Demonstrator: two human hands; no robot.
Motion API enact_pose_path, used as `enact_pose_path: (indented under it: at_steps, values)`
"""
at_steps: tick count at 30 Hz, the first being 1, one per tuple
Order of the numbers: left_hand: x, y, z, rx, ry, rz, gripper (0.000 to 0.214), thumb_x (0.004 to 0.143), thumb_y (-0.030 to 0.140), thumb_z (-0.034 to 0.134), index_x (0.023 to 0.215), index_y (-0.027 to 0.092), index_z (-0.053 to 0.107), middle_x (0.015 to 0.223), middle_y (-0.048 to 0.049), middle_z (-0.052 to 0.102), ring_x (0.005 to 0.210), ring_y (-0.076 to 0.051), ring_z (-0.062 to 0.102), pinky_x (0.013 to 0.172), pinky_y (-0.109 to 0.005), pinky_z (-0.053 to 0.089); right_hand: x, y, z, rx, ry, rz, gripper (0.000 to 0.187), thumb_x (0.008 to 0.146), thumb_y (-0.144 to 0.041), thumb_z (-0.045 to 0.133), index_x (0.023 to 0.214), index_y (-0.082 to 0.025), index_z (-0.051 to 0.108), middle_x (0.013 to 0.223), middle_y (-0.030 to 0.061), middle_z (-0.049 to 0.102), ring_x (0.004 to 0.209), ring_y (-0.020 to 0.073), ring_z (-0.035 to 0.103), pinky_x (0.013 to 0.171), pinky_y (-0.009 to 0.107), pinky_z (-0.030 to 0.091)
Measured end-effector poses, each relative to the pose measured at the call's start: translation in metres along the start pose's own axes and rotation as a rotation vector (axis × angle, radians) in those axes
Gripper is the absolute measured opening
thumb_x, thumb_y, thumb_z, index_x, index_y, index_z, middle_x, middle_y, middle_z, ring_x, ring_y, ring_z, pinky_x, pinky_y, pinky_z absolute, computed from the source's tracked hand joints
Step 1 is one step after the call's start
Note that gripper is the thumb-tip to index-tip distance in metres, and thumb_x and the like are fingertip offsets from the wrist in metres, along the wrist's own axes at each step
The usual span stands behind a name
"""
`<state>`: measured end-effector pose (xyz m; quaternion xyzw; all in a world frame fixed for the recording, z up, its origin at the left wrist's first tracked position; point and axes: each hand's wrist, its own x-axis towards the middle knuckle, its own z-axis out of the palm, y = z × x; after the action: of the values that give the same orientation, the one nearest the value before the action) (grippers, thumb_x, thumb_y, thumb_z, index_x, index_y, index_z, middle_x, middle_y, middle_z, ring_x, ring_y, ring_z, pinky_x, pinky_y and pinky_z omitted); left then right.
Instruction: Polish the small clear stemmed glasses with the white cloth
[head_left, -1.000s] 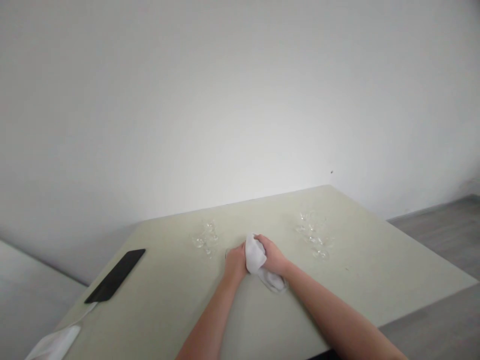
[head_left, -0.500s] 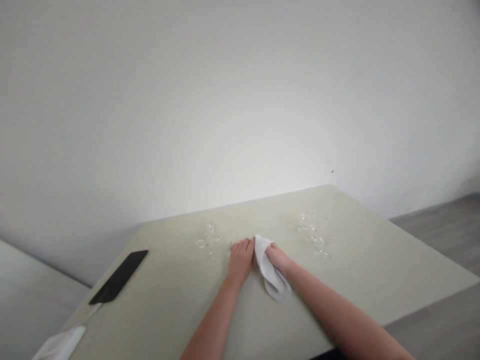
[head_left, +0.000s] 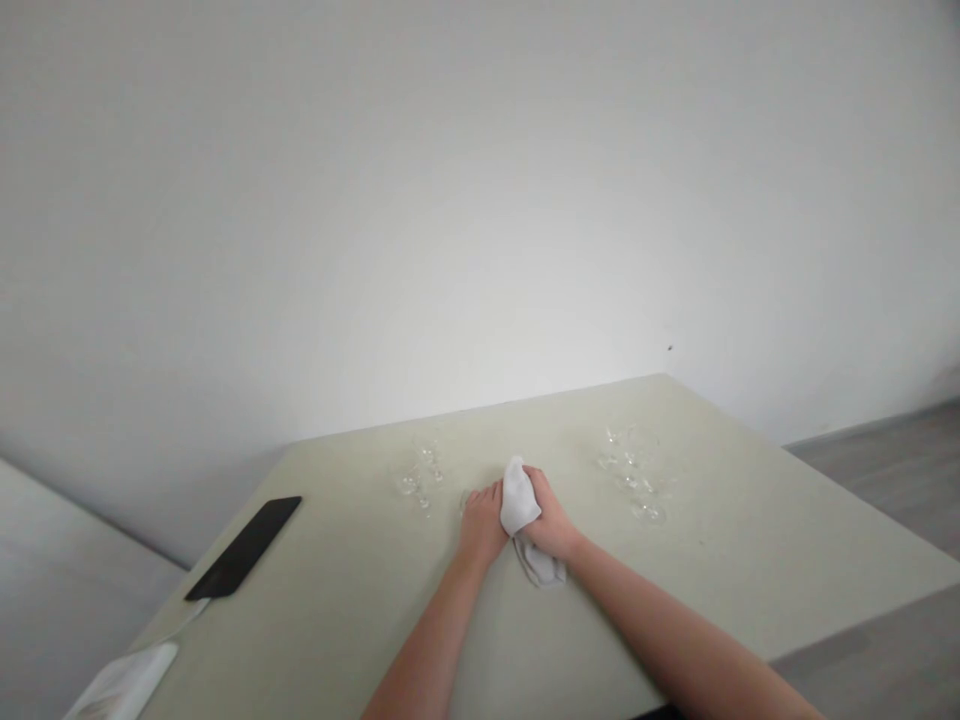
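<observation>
My two hands meet at the middle of a pale table [head_left: 720,570]. My left hand [head_left: 482,523] is curled over a small clear glass [head_left: 463,498]; only a sliver of the glass shows past the fingers. My right hand [head_left: 553,522] is closed on a bunched white cloth [head_left: 517,506] and presses it against the left hand's side. A tail of the cloth lies on the table under the right wrist.
A cluster of small clear glasses [head_left: 417,472] stands left of my hands and another cluster [head_left: 634,472] stands to the right. A black phone [head_left: 244,548] lies at the table's left edge, with a second white cloth [head_left: 124,682] near the front left corner. Behind is a white wall.
The cloth hung loose and spread half a second ago; now my right hand has bunched it up again against my left hand. Both hands stayed at the same spot.
</observation>
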<state>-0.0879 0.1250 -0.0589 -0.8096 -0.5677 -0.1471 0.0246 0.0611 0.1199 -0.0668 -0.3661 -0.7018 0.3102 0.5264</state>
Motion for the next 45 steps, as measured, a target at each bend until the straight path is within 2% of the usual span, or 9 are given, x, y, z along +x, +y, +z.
enact_pose_path:
  at_steps: [3,5,17,23,30,34,45]
  values:
    - [-0.0006,-0.0009,0.0003,-0.031,-0.012,-0.001,0.033,0.088,0.015,0.049,0.121,0.014,0.055,0.113,-0.0125,0.067,0.105,-0.023,0.062,0.09,-0.033,0.041,-0.0008,-0.0012,-0.0004,-0.006,-0.026,-0.019,0.076,0.071,-0.022,0.064,0.141,-0.017,0.034,0.139,0.0159,0.043,0.132,0.0288,0.041,0.114,0.046,0.032]
    - [-0.0011,-0.0013,0.0001,-0.047,-0.022,-0.006,0.033,0.088,0.015,0.049,0.121,0.015,0.055,0.115,-0.0121,0.067,0.106,-0.022,0.062,0.09,-0.033,0.041,-0.0006,-0.0005,-0.0011,-0.001,-0.044,-0.01,0.078,0.072,-0.023,0.063,0.143,-0.017,0.031,0.143,0.0163,0.041,0.136,0.0285,0.038,0.116,0.047,0.029]
    - [-0.0011,-0.0009,0.0006,-0.025,-0.038,0.007,0.029,0.088,0.015,0.05,0.116,0.017,0.057,0.111,-0.0104,0.069,0.104,-0.023,0.063,0.092,-0.034,0.041,-0.0006,0.0049,-0.0034,0.0,-0.076,0.056,0.079,0.074,-0.022,0.065,0.144,-0.018,0.031,0.144,0.0163,0.043,0.135,0.0281,0.041,0.115,0.047,0.031]
    - [-0.0011,-0.002,0.0019,-0.005,0.0,0.023,0.029,0.086,0.014,0.051,0.115,0.016,0.057,0.108,-0.0098,0.068,0.102,-0.022,0.063,0.09,-0.033,0.042,0.0009,0.0068,-0.0042,-0.001,-0.092,0.053,0.065,0.075,-0.022,0.065,0.135,-0.019,0.041,0.135,0.0137,0.052,0.121,0.0264,0.053,0.105,0.043,0.041]
    - [-0.0023,-0.0049,0.0068,0.081,0.184,0.045,0.038,0.086,0.012,0.049,0.123,0.013,0.053,0.112,-0.0131,0.064,0.109,-0.025,0.056,0.097,-0.038,0.039,0.0025,0.0005,-0.0054,-0.019,-0.083,0.031,0.036,0.078,-0.022,0.061,0.113,-0.02,0.051,0.108,0.007,0.062,0.099,0.0221,0.059,0.088,0.034,0.047]
    - [-0.0033,-0.005,0.0066,0.083,0.23,0.049,0.041,0.086,0.012,0.048,0.127,0.013,0.052,0.114,-0.0136,0.063,0.111,-0.026,0.055,0.102,-0.041,0.036,0.0023,-0.0008,-0.0066,-0.019,-0.091,0.04,0.035,0.077,-0.021,0.062,0.111,-0.02,0.052,0.107,0.0065,0.063,0.099,0.022,0.059,0.087,0.033,0.047]
    - [-0.0043,-0.0056,0.0071,0.056,0.185,0.04,0.047,0.084,0.016,0.051,0.13,0.013,0.051,0.12,-0.0141,0.062,0.116,-0.027,0.053,0.107,-0.042,0.032,0.0032,0.0002,-0.0067,-0.017,-0.097,0.052,0.034,0.076,-0.022,0.062,0.109,-0.021,0.052,0.106,0.0059,0.063,0.096,0.0221,0.06,0.085,0.033,0.047]
